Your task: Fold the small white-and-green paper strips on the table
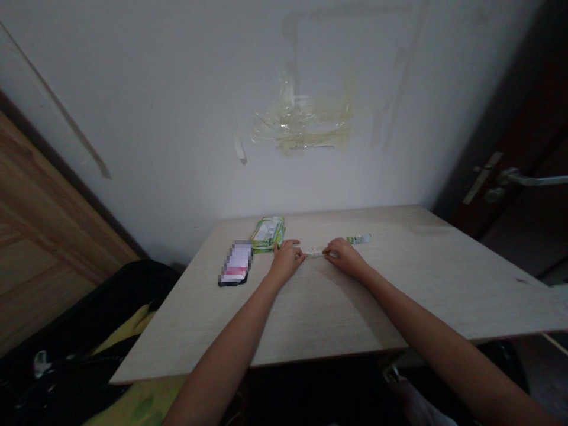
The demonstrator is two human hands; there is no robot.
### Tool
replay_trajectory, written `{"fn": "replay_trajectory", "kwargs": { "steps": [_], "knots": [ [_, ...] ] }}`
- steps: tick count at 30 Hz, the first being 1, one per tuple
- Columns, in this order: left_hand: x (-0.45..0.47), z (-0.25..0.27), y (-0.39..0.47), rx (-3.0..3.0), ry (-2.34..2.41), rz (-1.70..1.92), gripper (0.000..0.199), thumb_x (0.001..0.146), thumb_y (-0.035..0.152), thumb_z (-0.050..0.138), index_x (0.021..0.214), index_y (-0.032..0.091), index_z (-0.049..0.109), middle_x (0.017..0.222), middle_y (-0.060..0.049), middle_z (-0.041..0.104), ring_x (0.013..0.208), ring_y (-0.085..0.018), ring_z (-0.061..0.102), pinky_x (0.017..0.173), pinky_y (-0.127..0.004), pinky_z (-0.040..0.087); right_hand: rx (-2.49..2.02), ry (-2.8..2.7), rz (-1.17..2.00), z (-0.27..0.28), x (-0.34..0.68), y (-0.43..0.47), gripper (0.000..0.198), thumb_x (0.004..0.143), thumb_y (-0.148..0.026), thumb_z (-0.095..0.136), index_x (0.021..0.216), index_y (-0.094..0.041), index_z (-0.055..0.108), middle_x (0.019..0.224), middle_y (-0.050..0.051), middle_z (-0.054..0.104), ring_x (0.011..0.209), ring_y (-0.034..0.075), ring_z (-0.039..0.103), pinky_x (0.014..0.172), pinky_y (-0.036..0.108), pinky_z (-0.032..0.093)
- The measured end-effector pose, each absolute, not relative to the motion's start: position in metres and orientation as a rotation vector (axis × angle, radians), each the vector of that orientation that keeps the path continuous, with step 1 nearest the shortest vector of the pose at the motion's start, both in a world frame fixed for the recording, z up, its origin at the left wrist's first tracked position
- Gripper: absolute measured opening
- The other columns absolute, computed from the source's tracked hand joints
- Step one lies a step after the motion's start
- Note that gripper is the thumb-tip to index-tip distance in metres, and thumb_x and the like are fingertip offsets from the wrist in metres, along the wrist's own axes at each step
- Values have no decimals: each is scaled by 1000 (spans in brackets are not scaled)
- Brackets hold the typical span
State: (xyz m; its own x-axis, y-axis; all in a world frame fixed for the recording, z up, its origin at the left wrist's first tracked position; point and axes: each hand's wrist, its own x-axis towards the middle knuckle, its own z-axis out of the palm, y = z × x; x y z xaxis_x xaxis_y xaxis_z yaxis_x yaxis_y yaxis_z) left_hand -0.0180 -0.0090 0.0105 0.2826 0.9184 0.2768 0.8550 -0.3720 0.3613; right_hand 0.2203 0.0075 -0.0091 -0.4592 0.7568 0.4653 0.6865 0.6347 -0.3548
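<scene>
A narrow pale strip with small coloured marks [314, 252], like a folded packet, lies flat between my hands near the middle of the table. My left hand [287, 258] pinches its left end, and my right hand [345, 257] pinches the right end. Just behind my left hand is a stack of green and white packets [267, 232]. Beyond my right hand lies another narrow green and white strip [358, 239]. What the strip is made of is too small to tell.
A phone [236, 262] with a lit, blurred screen lies left of my left hand. The pale wooden table [337, 319] meets a wall with peeling clear tape [306, 124]. A dark door with a metal handle [532, 179] stands at the right. Dark and yellow cloth [137, 402] lies below the left edge.
</scene>
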Motion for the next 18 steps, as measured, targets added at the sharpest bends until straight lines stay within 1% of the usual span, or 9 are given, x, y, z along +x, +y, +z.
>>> {"fn": "replay_trajectory", "kwargs": {
  "steps": [4,11,18],
  "knots": [
    [-17,9,-7,2391,1684,685,21,92,32,58,87,22,75,133,-6,61,130,-25,47,116,-54,18,-1157,-2238,182,-11,219,10,16,85,-21,63,92,-20,77,93,8,74,98,24,63,93,36,45],
    [-15,6,-5,2366,1706,724,18,91,30,60,87,21,75,132,-8,62,130,-24,48,114,-51,24,-1234,-2177,249,-13,215,12,18,87,-22,61,95,-19,77,94,7,75,94,23,64,91,36,45],
    [-12,5,-4,2273,1790,738,16,89,30,63,88,21,76,137,-9,58,132,-28,47,115,-55,23,-1346,-2127,282,-18,208,16,22,88,-23,58,100,-19,76,100,8,75,98,23,63,94,35,42]
  ]
}}
